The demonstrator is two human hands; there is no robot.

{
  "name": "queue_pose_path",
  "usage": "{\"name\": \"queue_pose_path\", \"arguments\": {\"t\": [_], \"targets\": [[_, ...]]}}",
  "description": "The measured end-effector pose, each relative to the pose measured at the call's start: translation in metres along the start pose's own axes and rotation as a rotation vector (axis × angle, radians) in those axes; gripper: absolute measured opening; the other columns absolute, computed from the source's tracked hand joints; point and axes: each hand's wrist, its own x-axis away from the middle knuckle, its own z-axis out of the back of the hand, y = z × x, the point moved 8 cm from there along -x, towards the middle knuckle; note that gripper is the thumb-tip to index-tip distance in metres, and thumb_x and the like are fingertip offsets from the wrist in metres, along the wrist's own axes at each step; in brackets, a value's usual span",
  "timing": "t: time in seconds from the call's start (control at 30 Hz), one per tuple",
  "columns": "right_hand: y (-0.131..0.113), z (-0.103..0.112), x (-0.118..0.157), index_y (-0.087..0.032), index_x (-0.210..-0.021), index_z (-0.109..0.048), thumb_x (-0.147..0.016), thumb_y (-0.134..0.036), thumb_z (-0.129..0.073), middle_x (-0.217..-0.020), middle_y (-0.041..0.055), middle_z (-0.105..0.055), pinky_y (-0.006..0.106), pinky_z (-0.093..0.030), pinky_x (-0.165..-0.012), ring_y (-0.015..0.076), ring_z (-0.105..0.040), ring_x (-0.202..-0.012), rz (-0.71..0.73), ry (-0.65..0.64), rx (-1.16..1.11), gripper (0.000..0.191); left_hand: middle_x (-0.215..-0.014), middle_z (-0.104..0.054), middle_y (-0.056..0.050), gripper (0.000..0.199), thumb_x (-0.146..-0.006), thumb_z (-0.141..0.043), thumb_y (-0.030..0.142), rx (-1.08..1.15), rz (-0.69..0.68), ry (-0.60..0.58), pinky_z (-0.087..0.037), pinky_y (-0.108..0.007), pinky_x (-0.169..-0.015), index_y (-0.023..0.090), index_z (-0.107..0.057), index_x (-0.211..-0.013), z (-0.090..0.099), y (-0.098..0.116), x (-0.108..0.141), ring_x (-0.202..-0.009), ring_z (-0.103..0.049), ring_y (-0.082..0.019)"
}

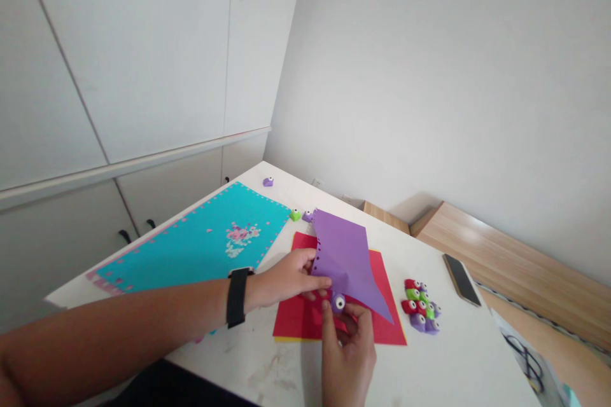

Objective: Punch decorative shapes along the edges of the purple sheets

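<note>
A purple sheet (341, 248) with punched holes along its left edge is pinched near its lower left part by my left hand (305, 276), whose wrist bears a black watch. My right hand (348, 343) has its thumb and fingers closed round a small purple punch (338, 303) with an eye-like button, at the sheet's near edge. Beneath both hands lie a red sheet (386, 331) and a yellow sheet (286, 339). Just beyond the purple sheet's left edge stand a green punch (294, 215) and another purple punch (307, 216).
A blue sheet (191, 248) with small paper bits (241, 233) covers the table's left side. Several coloured punches (421, 305) are grouped at the right, near a phone (461, 280). One purple punch (268, 182) stands at the far corner. White cabinets (143, 44) flank the table.
</note>
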Motion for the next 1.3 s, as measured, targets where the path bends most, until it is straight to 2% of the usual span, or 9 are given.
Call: {"name": "queue_pose_path", "arguments": {"t": [0.37,0.63,0.83,1.03,1.17,1.3], "targets": [[-0.005,0.004,0.002,-0.020,-0.096,-0.061,-0.084,-0.056,-0.074,-0.091,0.0093,-0.074,0.026,-0.056,-0.054,0.0192,-0.070,-0.065,0.042,0.062,0.040,0.040,-0.095,-0.076,-0.008,0.043,-0.079,-0.084,0.041,0.024,0.030,-0.017,-0.056,-0.024,-0.064,0.015,-0.068,-0.109,-0.004,0.004,0.003,-0.083,-0.073,-0.021],[-0.012,0.006,0.003,-0.020,-0.094,-0.063,-0.084,-0.056,-0.074,-0.087,0.0081,-0.073,0.026,-0.056,-0.053,0.0191,-0.069,-0.064,0.115,0.091,0.067,0.039,-0.097,-0.076,-0.009,0.043,-0.078,-0.084,0.041,0.036,0.031,-0.009,-0.056,-0.026,-0.066,0.015,-0.068,-0.109,-0.004,0.004,0.004,-0.084,-0.072,-0.021],[-0.017,0.005,0.005,-0.020,-0.095,-0.063,-0.085,-0.054,-0.074,-0.087,0.0082,-0.074,0.026,-0.056,-0.055,0.0188,-0.069,-0.063,0.103,0.079,0.087,0.037,-0.102,-0.076,-0.010,0.046,-0.077,-0.085,0.041,0.035,0.009,0.006,-0.058,-0.030,-0.071,0.015,-0.068,-0.111,-0.003,0.006,0.003,-0.082,-0.072,-0.021],[-0.018,0.008,0.005,-0.020,-0.093,-0.064,-0.085,-0.052,-0.075,-0.085,0.0091,-0.075,0.024,-0.055,-0.050,0.0189,-0.069,-0.060,0.119,0.098,0.077,0.035,-0.098,-0.076,-0.009,0.047,-0.077,-0.085,0.042,0.036,-0.054,-0.023,-0.057,-0.032,-0.076,0.015,-0.069,-0.111,-0.005,0.008,0.002,-0.082,-0.071,-0.021],[-0.015,0.004,0.006,-0.020,-0.094,-0.063,-0.085,-0.054,-0.074,-0.088,0.0094,-0.076,0.024,-0.055,-0.051,0.0188,-0.070,-0.063,0.075,0.068,0.074,0.037,-0.101,-0.076,-0.010,0.049,-0.076,-0.086,0.043,0.069,-0.020,-0.026,-0.058,-0.033,-0.076,0.015,-0.069,-0.112,-0.006,0.007,0.003,-0.085,-0.072,-0.022],[-0.015,0.001,0.006,-0.019,-0.096,-0.063,-0.087,-0.054,-0.072,-0.092,0.0112,-0.076,0.025,-0.056,-0.053,0.0192,-0.071,-0.066,0.073,0.061,0.041,0.038,-0.099,-0.076,-0.009,0.048,-0.074,-0.087,0.042,0.074,0.008,-0.025,-0.056,-0.029,-0.071,0.015,-0.070,-0.109,-0.007,0.009,0.004,-0.084,-0.071,-0.021]]}}
